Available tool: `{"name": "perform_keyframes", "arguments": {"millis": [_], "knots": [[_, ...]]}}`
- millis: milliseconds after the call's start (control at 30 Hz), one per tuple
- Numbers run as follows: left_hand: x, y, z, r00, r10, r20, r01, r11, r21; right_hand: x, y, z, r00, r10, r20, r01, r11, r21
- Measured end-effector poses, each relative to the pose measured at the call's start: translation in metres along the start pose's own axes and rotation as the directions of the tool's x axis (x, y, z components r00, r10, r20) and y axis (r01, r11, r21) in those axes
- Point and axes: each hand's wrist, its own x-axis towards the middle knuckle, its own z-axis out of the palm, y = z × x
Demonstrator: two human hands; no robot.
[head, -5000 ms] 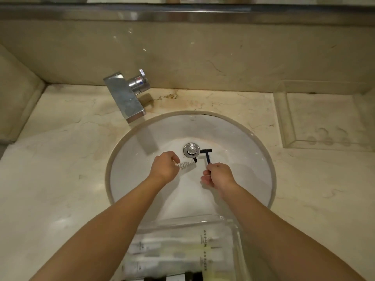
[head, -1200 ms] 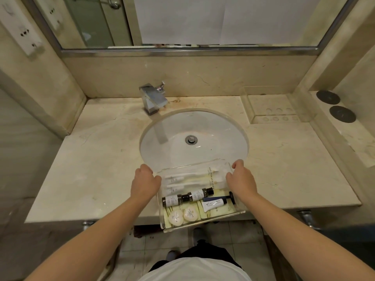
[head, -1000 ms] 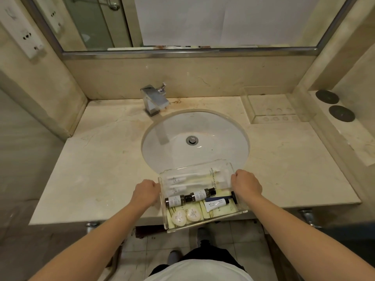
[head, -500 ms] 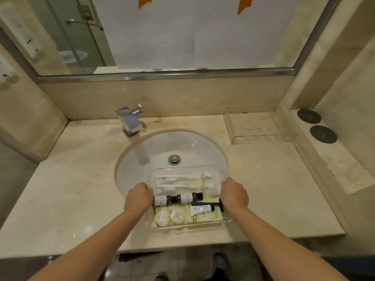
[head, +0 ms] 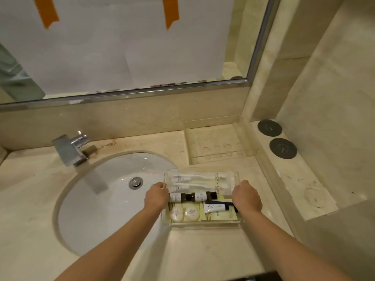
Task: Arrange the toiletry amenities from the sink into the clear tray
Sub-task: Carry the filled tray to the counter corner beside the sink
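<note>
The clear tray (head: 203,222) sits at the right rim of the white sink (head: 105,203), partly over the counter. My left hand (head: 157,196) grips its left wall and my right hand (head: 246,198) grips its right wall. Inside lie wrapped white toothbrushes (head: 194,180), two small dark bottles (head: 192,196), two round wrapped soaps (head: 184,213), a small white tube (head: 215,207) and flat yellow packets (head: 221,216). A dark razor handle is mostly hidden under my right hand. The sink basin holds no items.
A chrome faucet (head: 70,148) stands at the back left of the sink. A second clear tray (head: 215,147) rests at the back right of the counter. Two dark round coasters (head: 276,138) lie on the raised right ledge. A paper-covered mirror hangs above.
Both hands have carried the filled tray from the counter's front edge forward and to the right, toward the sink's right rim. The razor and bottle picked from the sink earlier now lie in the tray.
</note>
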Motion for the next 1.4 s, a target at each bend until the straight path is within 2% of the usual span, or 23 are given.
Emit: {"name": "perform_keyframes", "arguments": {"millis": [267, 467, 700, 900, 1133, 1267, 1400], "knots": [[0.003, 0.047, 0.042, 0.993, 0.033, 0.111, -0.023, 0.996, -0.092, 0.038, 0.034, -0.007, 0.990, 0.142, -0.014, -0.140, 0.983, 0.117], [0.008, 0.074, 0.058, 0.985, 0.050, 0.166, -0.031, 0.993, -0.115, 0.055, 0.041, -0.013, 0.988, 0.148, -0.053, -0.135, 0.970, 0.200], [0.031, 0.067, 0.043, 0.977, -0.030, 0.209, 0.098, 0.942, -0.320, 0.056, 0.024, -0.008, 0.996, 0.080, -0.032, -0.069, 0.959, 0.277], [0.024, 0.055, 0.028, 0.956, -0.099, 0.276, 0.204, 0.901, -0.384, 0.060, 0.011, -0.005, 0.999, 0.043, -0.025, -0.030, 0.926, 0.377], [0.009, 0.053, 0.030, 0.912, -0.216, 0.350, 0.353, 0.847, -0.397, 0.053, 0.007, -0.001, 0.991, 0.072, -0.115, -0.016, 0.902, 0.431], [0.008, 0.061, 0.031, 0.927, -0.218, 0.305, 0.341, 0.828, -0.446, 0.049, -0.001, -0.011, 0.990, 0.074, -0.117, -0.006, 0.866, 0.499], [0.017, 0.071, 0.035, 0.948, -0.213, 0.236, 0.307, 0.809, -0.501, 0.054, -0.009, -0.022, 0.996, 0.082, -0.021, -0.051, 0.772, 0.633]]}}
